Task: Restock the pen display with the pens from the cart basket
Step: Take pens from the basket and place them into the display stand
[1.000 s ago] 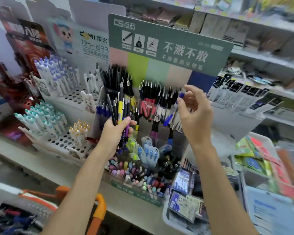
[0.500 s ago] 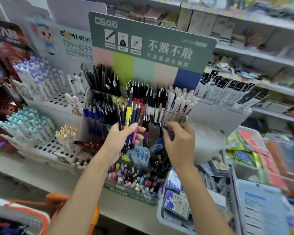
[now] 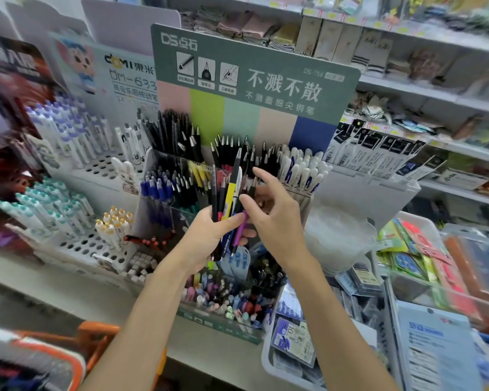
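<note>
Left hand (image 3: 209,238) — fist closed around a pen bundle (image 3: 228,204), upright before the pen display (image 3: 254,77). Right hand (image 3: 271,218) — fingers loosely spread, thumb and forefinger touching the bundle; a firm pinch cannot be told.

place: stationery shop aisle | evidence: tiered pen display (image 3: 237,320) packed with sorted pens under green branded header card (image 3: 254,77) | white peg racks (image 3: 96,167) of capped pens at left | shelves (image 3: 407,88) with price tags and packaged goods behind | orange cart basket (image 3: 76,342) bottom left
</note>
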The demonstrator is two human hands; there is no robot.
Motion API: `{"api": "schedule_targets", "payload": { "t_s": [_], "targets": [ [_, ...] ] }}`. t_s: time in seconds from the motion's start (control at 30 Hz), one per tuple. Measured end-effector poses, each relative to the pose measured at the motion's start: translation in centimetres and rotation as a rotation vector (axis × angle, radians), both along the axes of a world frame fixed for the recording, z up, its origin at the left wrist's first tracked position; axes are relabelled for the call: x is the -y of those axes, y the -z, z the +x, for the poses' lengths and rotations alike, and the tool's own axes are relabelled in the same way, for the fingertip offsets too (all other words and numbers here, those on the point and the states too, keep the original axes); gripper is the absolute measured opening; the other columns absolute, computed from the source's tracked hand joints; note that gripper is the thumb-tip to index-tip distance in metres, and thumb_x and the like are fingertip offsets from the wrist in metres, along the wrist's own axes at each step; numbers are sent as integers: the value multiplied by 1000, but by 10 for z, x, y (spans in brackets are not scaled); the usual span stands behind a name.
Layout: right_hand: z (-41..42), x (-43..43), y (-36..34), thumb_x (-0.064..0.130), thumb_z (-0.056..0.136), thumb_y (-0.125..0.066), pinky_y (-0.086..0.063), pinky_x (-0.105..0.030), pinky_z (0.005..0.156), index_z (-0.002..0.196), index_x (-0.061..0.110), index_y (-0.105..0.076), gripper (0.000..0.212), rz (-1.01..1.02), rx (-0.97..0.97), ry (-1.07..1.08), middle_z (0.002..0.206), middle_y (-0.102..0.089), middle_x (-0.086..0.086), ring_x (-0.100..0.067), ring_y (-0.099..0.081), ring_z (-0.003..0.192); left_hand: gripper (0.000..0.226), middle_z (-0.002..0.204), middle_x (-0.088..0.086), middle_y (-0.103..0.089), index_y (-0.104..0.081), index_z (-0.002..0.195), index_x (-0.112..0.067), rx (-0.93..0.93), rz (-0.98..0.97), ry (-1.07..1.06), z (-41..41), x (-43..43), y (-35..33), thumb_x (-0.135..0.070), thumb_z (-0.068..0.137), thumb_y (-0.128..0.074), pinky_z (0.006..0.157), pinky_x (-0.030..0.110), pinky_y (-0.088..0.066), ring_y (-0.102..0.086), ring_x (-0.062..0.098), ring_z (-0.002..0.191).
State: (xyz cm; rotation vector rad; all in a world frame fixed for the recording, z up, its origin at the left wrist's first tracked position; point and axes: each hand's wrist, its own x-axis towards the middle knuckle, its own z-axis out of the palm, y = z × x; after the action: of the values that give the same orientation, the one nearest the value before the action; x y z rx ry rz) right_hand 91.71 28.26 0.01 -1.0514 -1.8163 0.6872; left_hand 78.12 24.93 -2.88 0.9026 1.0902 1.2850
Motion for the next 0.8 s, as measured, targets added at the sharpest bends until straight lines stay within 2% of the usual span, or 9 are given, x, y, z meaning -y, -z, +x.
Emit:
{"api": "schedule_targets", "payload": {
  "t_s": [0.1, 0.17, 0.23, 0.3, 0.37, 0.43, 0.5, 0.63, 0.8],
  "targets": [
    [-3, -1, -2, 7, 92, -67, -51, -9, 64, 131, 17, -57, 41, -15, -123, -30, 90, -66, 8, 3, -65, 76, 21, 99, 11, -75, -64, 116, -7, 30, 8, -9, -3, 2, 1, -12, 97, -59, 75, 34, -60, -74, 27, 91],
    [0, -3, -2, 6, 91, -69, -58, -24, 73, 126, 15, -56, 39, 47, -248, 41, 93, -70, 1, -8, -70, 82, 18, 102, 12, -75, -65, 113, -6, 45, 10, -57, -10, 3, 5, -9, 99, -55, 79, 38, -61, -73, 28, 95],
    [6, -7, 0, 5, 90, -71, -58, -28, 79, 120, 10, -55, 35, 203, -303, 174, 96, -71, -3, -13, -69, 83, 18, 105, 16, -74, -65, 113, -3, 75, -1, -112, -17, 3, 10, -7, 100, -53, 82, 42, -60, -72, 31, 99],
    [10, -12, 6, 4, 89, -71, -56, -21, 75, 119, 9, -55, 34, 399, -208, 258, 101, -69, -7, -14, -66, 77, 19, 108, 17, -73, -64, 114, -2, 87, -13, -153, -23, 5, 14, -7, 100, -53, 78, 40, -61, -72, 31, 97],
    [8, -18, 18, 6, 90, -71, -57, -25, 77, 121, 9, -55, 35, 491, -75, 256, 107, -66, -9, -16, -64, 79, 20, 105, 14, -73, -64, 115, -3, 81, -15, -174, -27, 7, 15, -8, 99, -55, 72, 35, -61, -74, 28, 89],
    [1, -23, 31, 6, 89, -72, -57, -28, 80, 121, 4, -59, 34, 490, 38, 232, 107, -63, -9, -16, -64, 84, 21, 95, 10, -70, -64, 117, -4, 95, -13, -177, -28, 8, 15, -9, 98, -56, 71, 33, -60, -72, 24, 78],
    [-7, -24, 42, 6, 89, -72, -56, -27, 75, 115, 2, -62, 28, 463, 136, 201, 104, -63, -8, -16, -64, 78, 24, 88, 8, -65, -64, 121, -3, 104, -13, -175, -28, 8, 16, -8, 98, -57, 71, 33, -60, -70, 22, 72],
    [-16, -25, 59, 10, 91, -70, -58, -34, 66, 105, 3, -67, 15, 417, 254, 161, 98, -68, -8, -20, -67, 78, 25, 85, 8, -68, -64, 122, -4, 96, 2, -143, -31, 10, 19, -8, 98, -57, 71, 32, -59, -70, 23, 72],
    [-18, -26, 59, 4, 93, -65, -59, -38, 80, 116, 0, -69, 24, 424, 306, 197, 104, -72, -12, -24, -69, 91, 24, 96, 11, -74, -64, 121, -6, 67, 5, -115, -35, 14, 19, -11, 99, -55, 71, 31, -59, -71, 21, 77]
  ]
}}
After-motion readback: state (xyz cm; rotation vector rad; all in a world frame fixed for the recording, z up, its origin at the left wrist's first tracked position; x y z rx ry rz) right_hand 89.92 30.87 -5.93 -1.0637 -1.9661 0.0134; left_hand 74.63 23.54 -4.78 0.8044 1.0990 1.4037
